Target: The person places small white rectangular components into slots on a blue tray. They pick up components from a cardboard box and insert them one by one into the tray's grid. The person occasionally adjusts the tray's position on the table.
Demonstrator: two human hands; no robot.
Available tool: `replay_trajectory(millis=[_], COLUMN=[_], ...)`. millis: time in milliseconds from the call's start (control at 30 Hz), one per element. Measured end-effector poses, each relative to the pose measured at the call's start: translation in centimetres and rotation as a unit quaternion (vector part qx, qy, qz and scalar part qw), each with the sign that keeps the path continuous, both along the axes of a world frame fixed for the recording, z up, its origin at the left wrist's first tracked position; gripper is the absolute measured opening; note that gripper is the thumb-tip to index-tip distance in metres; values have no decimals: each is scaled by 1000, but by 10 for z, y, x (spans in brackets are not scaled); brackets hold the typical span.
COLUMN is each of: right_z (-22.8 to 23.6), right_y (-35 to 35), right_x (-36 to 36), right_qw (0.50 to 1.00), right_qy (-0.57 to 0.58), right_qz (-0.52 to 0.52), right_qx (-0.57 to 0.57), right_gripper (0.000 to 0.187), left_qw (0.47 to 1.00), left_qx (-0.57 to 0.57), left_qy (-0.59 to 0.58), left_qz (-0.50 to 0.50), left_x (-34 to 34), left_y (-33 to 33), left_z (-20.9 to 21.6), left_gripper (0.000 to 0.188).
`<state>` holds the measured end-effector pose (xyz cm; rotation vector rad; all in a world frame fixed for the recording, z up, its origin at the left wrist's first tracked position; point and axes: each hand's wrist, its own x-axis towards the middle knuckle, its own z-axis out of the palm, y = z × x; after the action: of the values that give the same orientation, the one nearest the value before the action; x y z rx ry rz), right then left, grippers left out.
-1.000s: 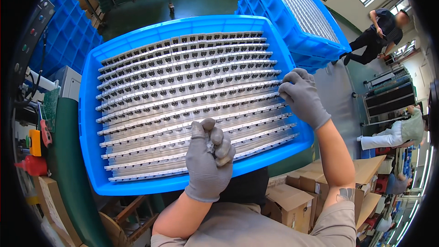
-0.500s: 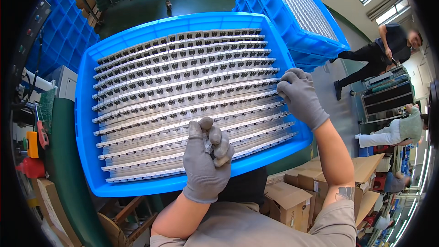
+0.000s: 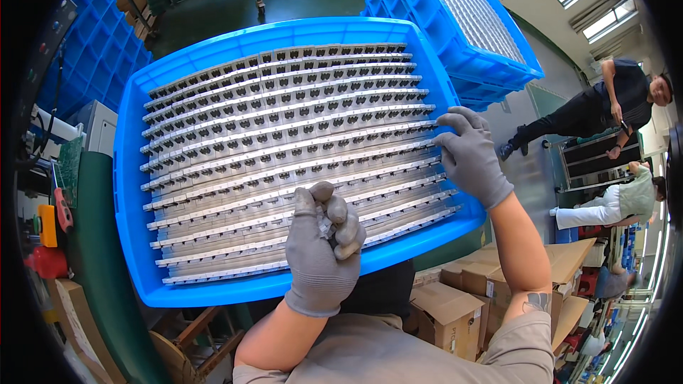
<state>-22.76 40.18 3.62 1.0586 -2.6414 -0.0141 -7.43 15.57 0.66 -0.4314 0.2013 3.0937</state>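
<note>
A large blue plastic crate (image 3: 135, 242) holds stacked rows of pale strips (image 3: 284, 139) with small black parts along the farther rows. Over its near side, my left hand (image 3: 324, 252), in a grey glove, is closed with curled fingers. Small pale, see-through pieces (image 3: 325, 226) show between those fingers; their kind is unclear. My right hand (image 3: 469, 153), gloved alike, is at the crate's right side, by the row ends. Its thumb and forefinger are apart, with the tips at or close to the strip ends; nothing shows held between them.
Another filled blue crate (image 3: 455, 57) stands on a stack at the far right. Blue crates (image 3: 96, 50) are stacked at the left. Open cardboard boxes (image 3: 448, 313) lie near my right elbow. A person in dark clothes (image 3: 605, 103) stands beyond a wheeled rack (image 3: 594, 160).
My right hand's fingers have spread from a pinch at the row ends. My left hand stays almost still. The person in dark clothes has shifted position at the right.
</note>
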Motion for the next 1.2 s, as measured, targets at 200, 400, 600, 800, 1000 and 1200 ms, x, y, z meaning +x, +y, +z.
replay_trajectory(millis=[200, 400, 600, 800, 1000, 1200], right_z=[18, 37, 28, 28, 36, 33], right_y=[-37, -98, -128, -122, -109, -40], right_x=[18, 74, 91, 87, 78, 2], right_qw=[988, 923, 958, 950, 935, 974], right_qy=[-42, -266, -229, -251, -229, -163], right_qz=[14, 166, 106, 123, 137, 32], right_qx=[-151, -223, -134, -138, -234, -156], right_gripper=[22, 23, 24, 21, 15, 7], left_qw=[999, 997, 996, 998, 966, 995], left_qx=[8, -27, -67, -25, -246, -30], left_qy=[-32, -51, -15, -17, 19, -69], left_qz=[23, 54, 51, 57, 76, 58], left_x=[1, -3, -6, -4, 1, -2], left_y=[3, 5, 7, 6, 8, 6], left_z=[-1, 10, 4, 5, 5, 11], left_gripper=[41, 46, 49, 49, 46, 38])
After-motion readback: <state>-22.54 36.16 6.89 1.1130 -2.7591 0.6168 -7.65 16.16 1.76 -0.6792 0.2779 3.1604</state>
